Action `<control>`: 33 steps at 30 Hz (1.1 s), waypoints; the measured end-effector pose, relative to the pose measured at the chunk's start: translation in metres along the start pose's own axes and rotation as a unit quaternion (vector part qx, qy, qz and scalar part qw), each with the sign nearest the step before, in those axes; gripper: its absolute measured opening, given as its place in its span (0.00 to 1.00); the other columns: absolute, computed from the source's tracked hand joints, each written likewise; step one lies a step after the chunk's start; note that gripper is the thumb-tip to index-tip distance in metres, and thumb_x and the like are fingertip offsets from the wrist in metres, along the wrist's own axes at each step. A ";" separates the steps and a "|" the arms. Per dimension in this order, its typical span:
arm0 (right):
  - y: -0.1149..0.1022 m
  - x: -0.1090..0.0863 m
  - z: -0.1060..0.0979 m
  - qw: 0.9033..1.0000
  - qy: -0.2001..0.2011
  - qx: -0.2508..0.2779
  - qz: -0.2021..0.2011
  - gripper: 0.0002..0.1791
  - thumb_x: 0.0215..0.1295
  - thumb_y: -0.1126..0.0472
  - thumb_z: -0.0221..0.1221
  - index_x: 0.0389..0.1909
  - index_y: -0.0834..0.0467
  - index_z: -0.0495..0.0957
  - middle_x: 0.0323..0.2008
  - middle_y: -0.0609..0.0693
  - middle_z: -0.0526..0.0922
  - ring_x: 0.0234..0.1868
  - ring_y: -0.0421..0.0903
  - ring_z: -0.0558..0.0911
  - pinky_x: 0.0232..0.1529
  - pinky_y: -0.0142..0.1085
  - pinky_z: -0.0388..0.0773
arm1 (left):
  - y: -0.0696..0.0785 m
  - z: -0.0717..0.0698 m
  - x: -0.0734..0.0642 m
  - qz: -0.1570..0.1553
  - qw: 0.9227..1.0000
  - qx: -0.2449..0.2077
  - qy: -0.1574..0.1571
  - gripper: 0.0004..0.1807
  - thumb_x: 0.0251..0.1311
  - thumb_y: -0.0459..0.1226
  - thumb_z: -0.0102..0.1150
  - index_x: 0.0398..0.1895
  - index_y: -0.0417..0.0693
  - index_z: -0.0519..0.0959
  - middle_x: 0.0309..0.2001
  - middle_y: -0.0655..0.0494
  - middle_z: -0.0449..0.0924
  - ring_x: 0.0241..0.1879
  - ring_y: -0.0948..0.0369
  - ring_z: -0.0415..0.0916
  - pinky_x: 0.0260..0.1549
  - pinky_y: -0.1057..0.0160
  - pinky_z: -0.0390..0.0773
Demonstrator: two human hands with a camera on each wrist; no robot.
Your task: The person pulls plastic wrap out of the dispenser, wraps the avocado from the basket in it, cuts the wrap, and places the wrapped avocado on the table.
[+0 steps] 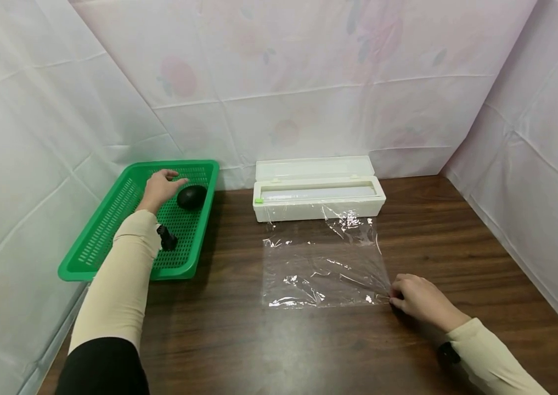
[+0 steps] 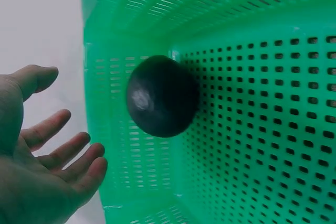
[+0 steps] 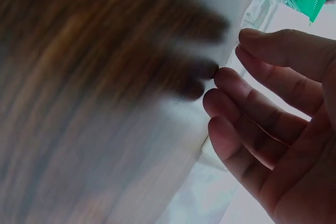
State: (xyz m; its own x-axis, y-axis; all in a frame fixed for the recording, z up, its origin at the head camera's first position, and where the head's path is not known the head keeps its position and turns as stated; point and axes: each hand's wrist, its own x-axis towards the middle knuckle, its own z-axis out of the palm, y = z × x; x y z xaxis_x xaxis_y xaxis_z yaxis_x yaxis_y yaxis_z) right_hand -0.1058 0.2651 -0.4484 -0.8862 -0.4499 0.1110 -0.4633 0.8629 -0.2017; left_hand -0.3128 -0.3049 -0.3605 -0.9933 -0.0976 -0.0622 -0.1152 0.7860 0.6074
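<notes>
My left hand reaches over the green plastic basket, thumb and fingers spread and holding nothing. Close beside its fingertips lies a smooth, dark, rounded object; the left wrist view shows this dark object apart from the fingers. At the lower right, my right hand pinches the near right corner of a sheet of clear cling film between thumb and forefinger, low over the table. From there the film runs back to a white cling film dispenser, whose lid is raised.
A green slider sits at the left end of the dispenser's front edge. White patterned cloth hangs behind and along both sides of the brown wooden table. A black wrist device shows under the left sleeve, over the basket.
</notes>
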 end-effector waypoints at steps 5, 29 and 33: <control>0.000 -0.002 0.001 1.000 0.006 -0.005 0.004 0.17 0.50 0.62 0.69 0.15 0.47 0.70 0.22 0.39 0.67 0.22 0.34 0.64 0.23 0.32 0.63 | -0.007 0.006 0.003 -0.006 1.000 -0.002 -0.017 0.37 0.71 0.52 0.46 0.72 0.33 0.58 0.70 0.28 0.55 0.67 0.33 0.56 0.62 0.36 0.64; 0.000 -0.005 0.000 1.000 -0.011 0.010 0.004 0.16 0.52 0.63 0.69 0.17 0.47 0.72 0.23 0.39 0.66 0.23 0.32 0.62 0.24 0.30 0.62 | -0.016 0.019 0.012 -0.036 0.996 0.008 -0.087 0.46 0.70 0.53 0.48 0.77 0.35 0.41 0.74 0.27 0.41 0.71 0.31 0.46 0.64 0.33 0.59; 0.000 -0.006 0.000 1.000 -0.014 0.016 0.005 0.16 0.52 0.63 0.69 0.16 0.46 0.72 0.23 0.38 0.67 0.23 0.32 0.63 0.24 0.30 0.63 | -0.017 0.024 0.014 -0.038 0.995 0.002 -0.091 0.46 0.70 0.53 0.48 0.77 0.37 0.39 0.75 0.28 0.37 0.72 0.31 0.44 0.65 0.33 0.58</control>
State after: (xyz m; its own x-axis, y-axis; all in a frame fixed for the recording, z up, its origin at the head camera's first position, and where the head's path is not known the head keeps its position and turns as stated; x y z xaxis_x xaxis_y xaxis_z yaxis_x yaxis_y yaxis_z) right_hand -0.1001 0.2682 -0.4487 -0.8905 -0.4476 0.0811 -0.4536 0.8602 -0.2331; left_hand -0.3247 -0.3051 -0.3910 -0.9669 -0.0448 -0.2513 -0.1902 0.7830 0.5923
